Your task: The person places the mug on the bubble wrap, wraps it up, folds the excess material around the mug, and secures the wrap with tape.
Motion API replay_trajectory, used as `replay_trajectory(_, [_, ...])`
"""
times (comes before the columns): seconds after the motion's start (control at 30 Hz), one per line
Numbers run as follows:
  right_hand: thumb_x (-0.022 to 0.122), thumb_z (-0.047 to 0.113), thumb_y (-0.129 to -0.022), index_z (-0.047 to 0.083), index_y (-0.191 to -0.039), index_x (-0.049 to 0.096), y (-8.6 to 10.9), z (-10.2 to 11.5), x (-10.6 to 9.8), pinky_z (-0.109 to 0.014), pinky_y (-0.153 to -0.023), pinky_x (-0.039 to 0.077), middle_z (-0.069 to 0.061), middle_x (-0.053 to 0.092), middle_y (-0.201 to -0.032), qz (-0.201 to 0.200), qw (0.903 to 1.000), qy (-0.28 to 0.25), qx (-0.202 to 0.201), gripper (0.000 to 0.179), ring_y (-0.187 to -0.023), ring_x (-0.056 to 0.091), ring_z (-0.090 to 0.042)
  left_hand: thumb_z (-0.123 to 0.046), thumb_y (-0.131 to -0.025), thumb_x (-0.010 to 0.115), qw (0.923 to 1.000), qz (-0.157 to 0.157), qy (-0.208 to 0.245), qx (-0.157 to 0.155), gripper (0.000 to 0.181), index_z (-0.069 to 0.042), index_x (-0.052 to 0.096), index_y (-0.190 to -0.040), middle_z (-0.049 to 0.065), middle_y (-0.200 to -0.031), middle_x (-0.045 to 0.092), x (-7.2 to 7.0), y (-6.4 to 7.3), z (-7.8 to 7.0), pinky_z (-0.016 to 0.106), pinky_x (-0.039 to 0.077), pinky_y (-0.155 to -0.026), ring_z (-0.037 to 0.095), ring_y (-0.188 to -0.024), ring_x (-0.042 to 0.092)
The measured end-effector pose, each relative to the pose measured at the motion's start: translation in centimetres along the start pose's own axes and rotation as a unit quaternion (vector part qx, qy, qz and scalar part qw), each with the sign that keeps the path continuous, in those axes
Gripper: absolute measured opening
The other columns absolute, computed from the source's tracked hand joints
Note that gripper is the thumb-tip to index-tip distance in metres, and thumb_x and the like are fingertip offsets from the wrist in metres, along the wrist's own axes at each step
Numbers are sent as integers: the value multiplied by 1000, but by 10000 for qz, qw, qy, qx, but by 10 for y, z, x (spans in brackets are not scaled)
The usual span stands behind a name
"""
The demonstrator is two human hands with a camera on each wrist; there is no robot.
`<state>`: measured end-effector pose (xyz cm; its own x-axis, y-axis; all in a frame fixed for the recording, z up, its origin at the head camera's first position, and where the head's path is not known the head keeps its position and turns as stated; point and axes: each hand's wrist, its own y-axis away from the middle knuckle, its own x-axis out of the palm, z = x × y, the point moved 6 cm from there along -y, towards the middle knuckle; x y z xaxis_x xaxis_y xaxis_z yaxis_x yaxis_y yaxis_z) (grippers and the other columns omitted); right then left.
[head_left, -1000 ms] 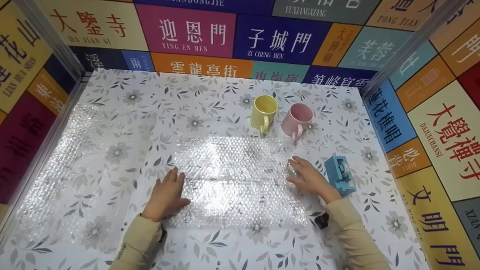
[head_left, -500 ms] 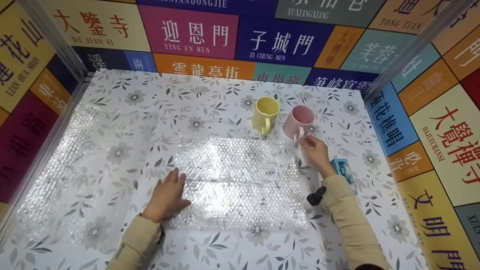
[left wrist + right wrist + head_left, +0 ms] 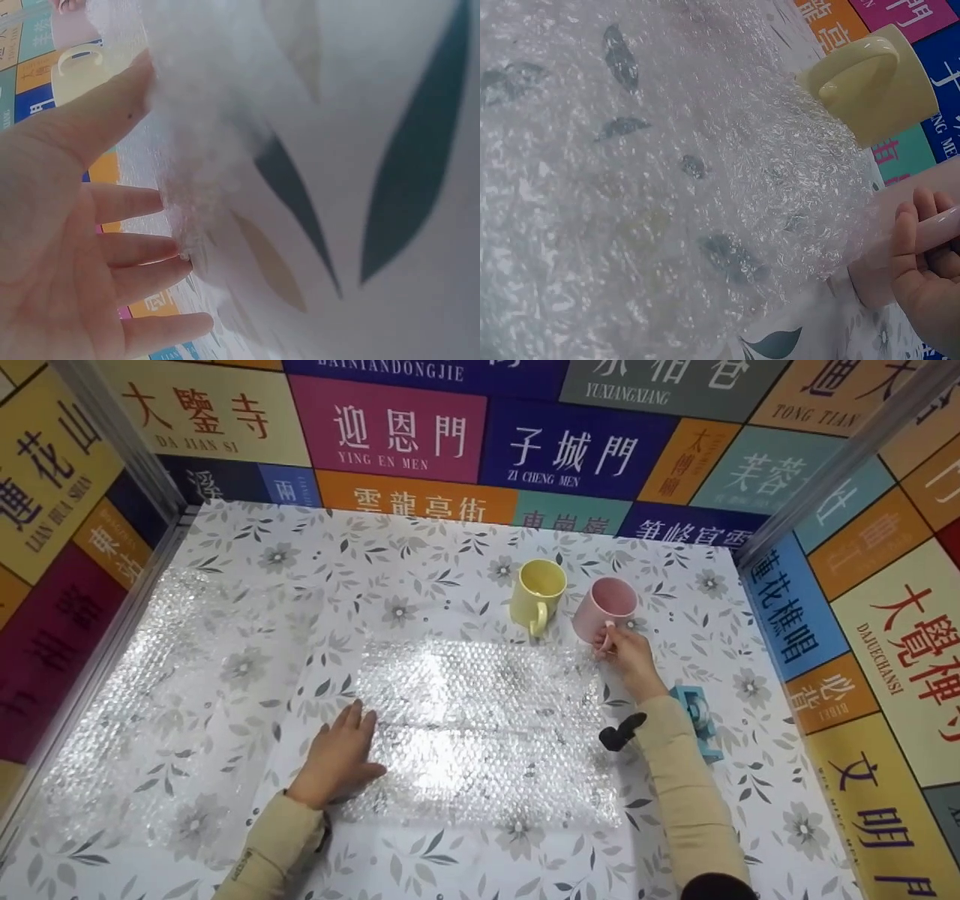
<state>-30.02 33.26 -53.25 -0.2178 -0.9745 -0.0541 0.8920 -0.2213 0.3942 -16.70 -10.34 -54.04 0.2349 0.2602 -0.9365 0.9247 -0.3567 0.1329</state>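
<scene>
A pink mug (image 3: 594, 613) stands upright at the back right of the table, and my right hand (image 3: 634, 661) grips its handle. In the right wrist view, the fingers (image 3: 904, 232) curl about that handle. To its left is a yellow mug (image 3: 529, 604), also upright, its handle toward me. A sheet of bubble wrap (image 3: 487, 750) lies flat in front of the mugs. My left hand (image 3: 337, 757) rests at its left edge with fingers spread and straight, as the left hand (image 3: 67, 247) in the left wrist view also shows.
Another, larger bubble wrap sheet (image 3: 112, 735) covers the table's left side. A teal tape dispenser (image 3: 688, 699) stands right of my right forearm, partly hidden by the sleeve. Panels with printed characters (image 3: 570, 446) wall the table at the back and sides.
My right hand has left the bubble wrap's right edge, moved away from me to the pink mug and taken hold of its handle. The left hand has stayed in place.
</scene>
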Motion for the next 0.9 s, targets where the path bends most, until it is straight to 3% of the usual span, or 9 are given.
replay_trajectory(0.13, [41,22,-97,-2,-87,48,0,0,5,-24,-61,46,-5,52,-77,60,9998,-189,-69,27,-69,50,-14,-33,-67,77,10000,-22,56,-16,84,7,40,-130,33,-137,28,1,2,1,65,32,-90,46,-125,30])
replay_trajectory(0.3, [40,19,-97,-4,-84,46,0,2,6,-23,-55,45,-4,49,-66,-263,9991,-58,-335,27,-59,49,-13,-33,-67,77,9999,-56,117,3,84,7,40,-130,33,-138,28,-1,3,-1,64,33,-90,45,-125,30])
replay_trajectory(0.57, [44,21,-96,-4,-89,54,6,2,-7,-21,-60,50,-3,51,-70,-948,9939,369,-430,28,-61,53,-10,-34,-67,77,9999,-37,136,19,84,7,40,-131,33,-138,27,-1,1,-2,64,31,-91,45,-125,30])
replay_trajectory(0.73, [45,22,-95,-3,-91,55,11,7,-12,-19,-59,50,-4,53,-72,-979,9936,378,-426,27,-61,53,-8,-34,-67,77,9999,-16,166,0,85,7,39,-131,33,-138,26,-1,1,-2,64,31,-91,45,-125,29])
replay_trajectory(0.9, [47,19,-95,-8,-95,55,20,18,-17,-18,-53,45,-5,54,-72,-875,9932,162,-752,28,-60,50,-9,-33,-69,76,9999,-3,166,-1,84,8,38,-132,33,-139,26,-3,2,-4,64,31,-91,45,-126,28])
